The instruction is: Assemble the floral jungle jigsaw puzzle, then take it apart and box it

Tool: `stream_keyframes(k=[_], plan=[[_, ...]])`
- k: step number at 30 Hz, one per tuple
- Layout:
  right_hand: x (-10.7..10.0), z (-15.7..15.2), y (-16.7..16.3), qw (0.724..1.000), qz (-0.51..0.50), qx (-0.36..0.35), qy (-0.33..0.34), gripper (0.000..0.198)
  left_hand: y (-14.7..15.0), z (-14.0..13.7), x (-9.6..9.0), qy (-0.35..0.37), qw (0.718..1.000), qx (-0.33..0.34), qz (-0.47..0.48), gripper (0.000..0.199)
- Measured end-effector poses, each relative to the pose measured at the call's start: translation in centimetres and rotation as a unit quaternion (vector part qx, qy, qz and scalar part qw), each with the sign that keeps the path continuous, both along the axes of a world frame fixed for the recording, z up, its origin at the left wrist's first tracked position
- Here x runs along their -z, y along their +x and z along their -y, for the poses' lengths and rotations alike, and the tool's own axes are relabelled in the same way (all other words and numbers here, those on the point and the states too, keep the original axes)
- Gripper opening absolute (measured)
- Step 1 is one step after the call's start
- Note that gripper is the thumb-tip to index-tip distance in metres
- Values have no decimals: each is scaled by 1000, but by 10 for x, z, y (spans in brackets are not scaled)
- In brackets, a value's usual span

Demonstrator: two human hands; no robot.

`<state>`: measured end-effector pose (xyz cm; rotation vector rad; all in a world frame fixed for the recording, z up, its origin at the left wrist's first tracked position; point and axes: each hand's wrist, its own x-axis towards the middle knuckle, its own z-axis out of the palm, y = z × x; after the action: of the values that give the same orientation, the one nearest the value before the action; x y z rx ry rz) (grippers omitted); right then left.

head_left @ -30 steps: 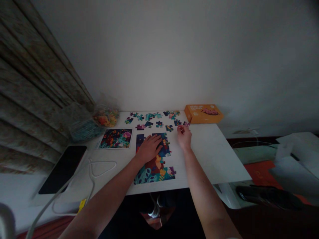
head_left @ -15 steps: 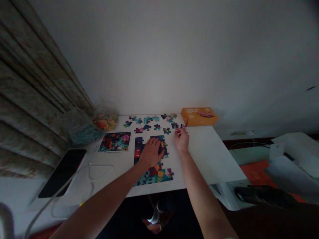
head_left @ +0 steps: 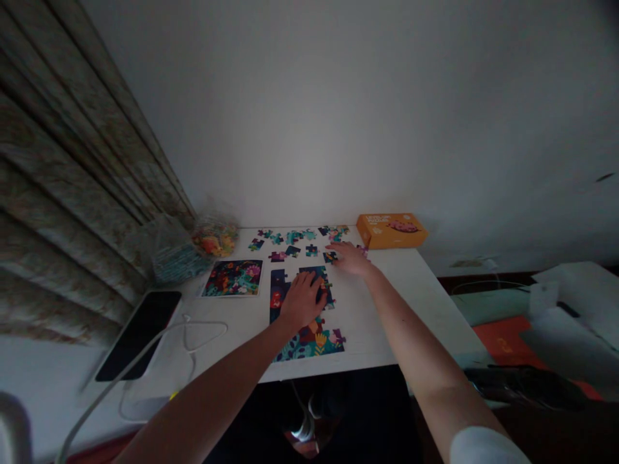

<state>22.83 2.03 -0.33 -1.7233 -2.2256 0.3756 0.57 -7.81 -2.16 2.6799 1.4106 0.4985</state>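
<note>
A partly joined jigsaw puzzle [head_left: 294, 348] with dark blue, teal and orange artwork lies on the white table. My left hand [head_left: 303, 298] rests flat on its upper middle, fingers stretched out, covering part of the picture. Beyond the puzzle's upper right corner, my right hand [head_left: 351, 258] reaches left with fingers apart. Its thumb is beside a loose dark puzzle piece [head_left: 329, 257]; whether they touch I cannot tell. Other loose pieces, among them a teal one [head_left: 312, 250] and a purple one [head_left: 277, 256], lie farther back. A printed reference picture [head_left: 233, 278] sits left of the puzzle.
An orange puzzle box [head_left: 391, 231] stands at the back right by the wall. Along the left are clear plastic bags [head_left: 215, 240], a black tablet or phone [head_left: 140, 335] and a white cable [head_left: 206, 323]. The table's right edge [head_left: 442, 293] drops toward a lower shelf.
My right hand has opened out from a curled pose and reached left over the loose pieces. My left hand stays on the puzzle. The whole view has shifted slightly.
</note>
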Motion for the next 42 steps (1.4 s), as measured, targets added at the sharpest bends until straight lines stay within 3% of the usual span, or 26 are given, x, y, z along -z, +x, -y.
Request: stream_keyframes(k=[5, 11, 13, 18, 21, 25, 27, 35, 42], plan=[[-8, -14, -5, 994, 82, -14, -75, 66, 0, -1, 3, -2, 1000, 0, 11, 44], [-5, -15, -12, 993, 24, 73, -87, 71, -1, -2, 4, 8, 1000, 16, 13, 44], [-4, -14, -10, 991, 8, 95, -94, 64, -1, -2, 3, 7, 1000, 20, 10, 45], [0, -2, 4, 986, -47, 129, -97, 22, 1, -1, -2, -15, 999, 29, -11, 47], [7, 12, 12, 975, -138, 143, -104, 23, 1, -1, -3, -19, 999, 28, -12, 47], [18, 26, 14, 921, -323, 158, -149, 31, 1, -1, -3, -21, 999, 26, -13, 47], [23, 27, 13, 911, -346, 165, -154, 32, 1, -1, -3, -20, 999, 26, -12, 47], [28, 26, 4, 972, -171, 142, -74, 18, 1, -1, -2, 2, 1000, 25, -5, 45], [21, 53, -19, 987, -96, 125, 6, 18, 2, -2, 0, -2, 1000, 23, -8, 45]])
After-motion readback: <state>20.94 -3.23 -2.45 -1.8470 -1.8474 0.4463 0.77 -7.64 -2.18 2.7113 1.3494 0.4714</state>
